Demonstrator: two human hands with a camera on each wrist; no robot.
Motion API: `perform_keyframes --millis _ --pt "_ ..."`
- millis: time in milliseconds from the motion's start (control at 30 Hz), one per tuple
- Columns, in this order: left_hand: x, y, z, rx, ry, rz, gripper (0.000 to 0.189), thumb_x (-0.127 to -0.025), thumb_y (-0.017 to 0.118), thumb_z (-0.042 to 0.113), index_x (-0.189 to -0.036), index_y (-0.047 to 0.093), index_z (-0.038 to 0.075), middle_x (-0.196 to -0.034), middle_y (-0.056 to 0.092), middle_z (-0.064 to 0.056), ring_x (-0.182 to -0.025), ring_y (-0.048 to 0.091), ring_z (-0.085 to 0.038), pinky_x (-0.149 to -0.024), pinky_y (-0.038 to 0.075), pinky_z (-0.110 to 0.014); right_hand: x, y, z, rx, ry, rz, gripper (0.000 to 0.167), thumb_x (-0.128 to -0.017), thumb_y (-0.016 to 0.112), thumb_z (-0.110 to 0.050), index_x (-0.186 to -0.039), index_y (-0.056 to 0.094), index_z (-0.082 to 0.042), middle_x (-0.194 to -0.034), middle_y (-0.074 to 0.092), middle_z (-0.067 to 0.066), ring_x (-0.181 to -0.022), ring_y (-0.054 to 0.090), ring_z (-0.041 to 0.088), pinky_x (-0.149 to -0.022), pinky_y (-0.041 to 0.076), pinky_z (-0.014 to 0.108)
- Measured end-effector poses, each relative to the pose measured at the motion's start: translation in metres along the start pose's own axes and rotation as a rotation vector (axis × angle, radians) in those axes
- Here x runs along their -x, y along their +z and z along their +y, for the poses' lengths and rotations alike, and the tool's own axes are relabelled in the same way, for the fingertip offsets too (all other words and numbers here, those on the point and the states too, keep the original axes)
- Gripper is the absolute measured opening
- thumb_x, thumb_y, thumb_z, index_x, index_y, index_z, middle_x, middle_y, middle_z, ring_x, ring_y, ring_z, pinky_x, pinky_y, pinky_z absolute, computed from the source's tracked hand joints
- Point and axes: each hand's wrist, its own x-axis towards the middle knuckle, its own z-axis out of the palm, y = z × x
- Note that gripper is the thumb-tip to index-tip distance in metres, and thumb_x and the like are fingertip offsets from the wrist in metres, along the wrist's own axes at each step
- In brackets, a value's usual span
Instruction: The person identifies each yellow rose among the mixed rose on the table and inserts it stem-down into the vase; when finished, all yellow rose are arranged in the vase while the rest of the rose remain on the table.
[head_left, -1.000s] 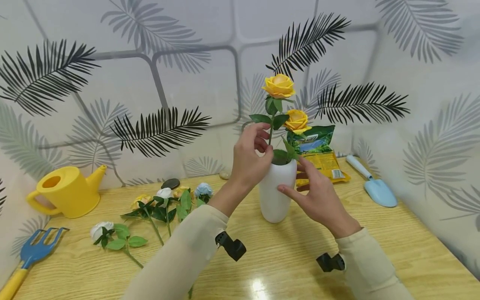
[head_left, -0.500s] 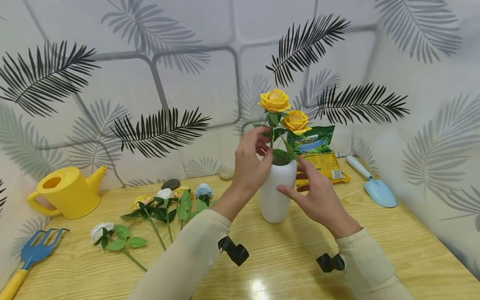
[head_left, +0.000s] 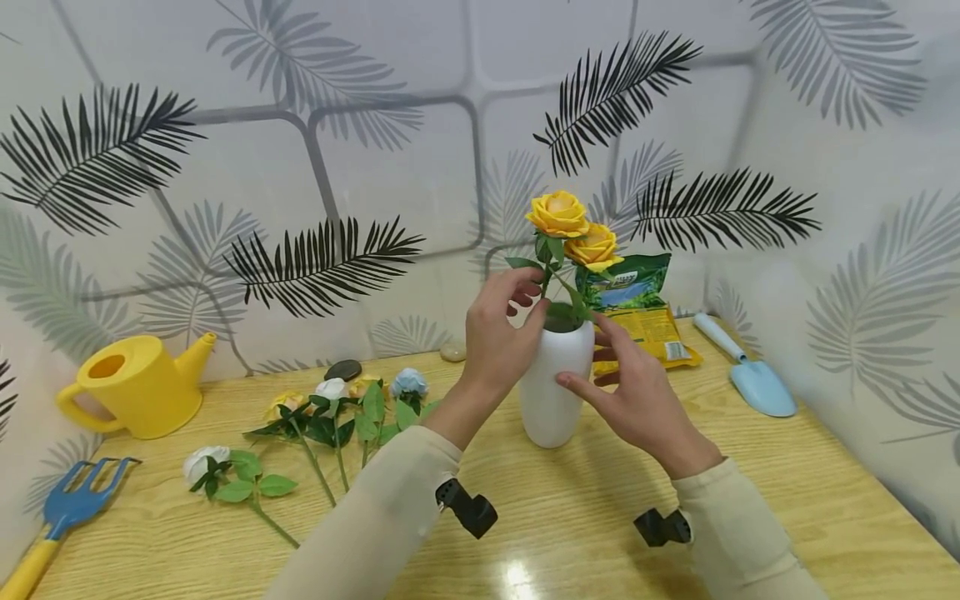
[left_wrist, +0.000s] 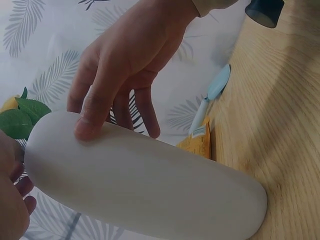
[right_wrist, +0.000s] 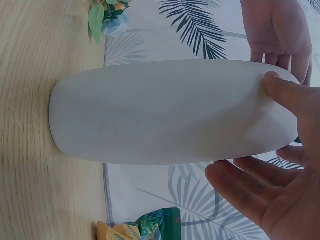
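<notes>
A white vase [head_left: 551,400] stands upright on the wooden table. My right hand [head_left: 637,387] holds its upper side, thumb in front and fingers round the far side, as the right wrist view shows with the hand [right_wrist: 285,192] on the vase [right_wrist: 165,112]. At the vase's mouth my left hand [head_left: 501,329] pinches the stem of a yellow rose [head_left: 558,214]; the stem's lower end is hidden inside. A second yellow rose [head_left: 595,247] stands in the vase just right of it. In the left wrist view the left hand [left_wrist: 11,195] shows only partly.
Several artificial roses lie at left, among them a white rose [head_left: 206,464] and a blue rose [head_left: 409,382]. Beyond them are a yellow watering can [head_left: 146,392] and a blue hand fork [head_left: 75,504]. A green-yellow packet [head_left: 648,329] and a light-blue trowel [head_left: 761,387] lie behind, right.
The rose in my left hand has sunk lower into the vase, its bloom now close beside the second rose. My right hand has stayed in place on the vase.
</notes>
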Motion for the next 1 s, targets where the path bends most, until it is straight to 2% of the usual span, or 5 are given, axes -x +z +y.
perform_keyframes --millis 167,400,567,800,1000 --pt "0.002 -0.002 0.0 -0.028 -0.016 -0.006 0.022 -0.088 0.07 0.001 -0.109 0.071 0.001 -0.094 0.07 -0.014 -0.084 0.067 -0.028 -0.072 0.055 -0.043 0.0 0.0 0.0 0.003 -0.011 0.006 0.084 -0.09 0.077 -0.032 -0.154 0.032 -0.004 -0.136 0.059 0.023 -0.11 0.069 0.038 -0.085 0.06 0.051" --pt "0.004 -0.005 -0.002 -0.068 -0.027 -0.037 0.025 -0.088 0.067 0.003 -0.113 0.074 0.002 -0.096 0.069 -0.013 -0.087 0.065 -0.029 -0.076 0.053 -0.039 0.0 0.001 0.0 0.003 -0.022 0.007 0.083 -0.089 0.077 -0.031 -0.154 0.033 -0.003 -0.136 0.06 0.023 -0.109 0.069 0.038 -0.084 0.061 0.049" --pt "0.008 -0.007 -0.005 -0.078 -0.022 -0.035 0.021 -0.087 0.066 0.002 -0.107 0.074 -0.001 -0.096 0.068 -0.014 -0.086 0.065 -0.029 -0.075 0.053 -0.039 0.0 0.001 0.0 0.004 -0.01 0.0 0.084 -0.09 0.077 -0.033 -0.154 0.032 -0.005 -0.137 0.059 0.023 -0.109 0.069 0.038 -0.084 0.061 0.05" --pt "0.013 -0.016 -0.012 -0.069 -0.061 -0.06 0.02 -0.088 0.066 0.001 -0.106 0.074 -0.001 -0.097 0.069 -0.014 -0.085 0.066 -0.029 -0.074 0.053 -0.045 -0.001 0.002 0.0 0.0 -0.021 0.006 0.083 -0.089 0.077 -0.032 -0.154 0.033 -0.004 -0.137 0.059 0.023 -0.109 0.069 0.038 -0.083 0.061 0.05" --pt "0.019 -0.029 -0.018 -0.046 -0.1 -0.09 0.024 -0.091 0.065 0.002 -0.112 0.074 0.004 -0.098 0.068 -0.012 -0.085 0.067 -0.027 -0.073 0.052 -0.043 -0.001 0.002 -0.002 -0.002 -0.016 0.004 0.083 -0.09 0.076 -0.033 -0.154 0.032 -0.003 -0.138 0.059 0.024 -0.11 0.068 0.039 -0.085 0.06 0.051"
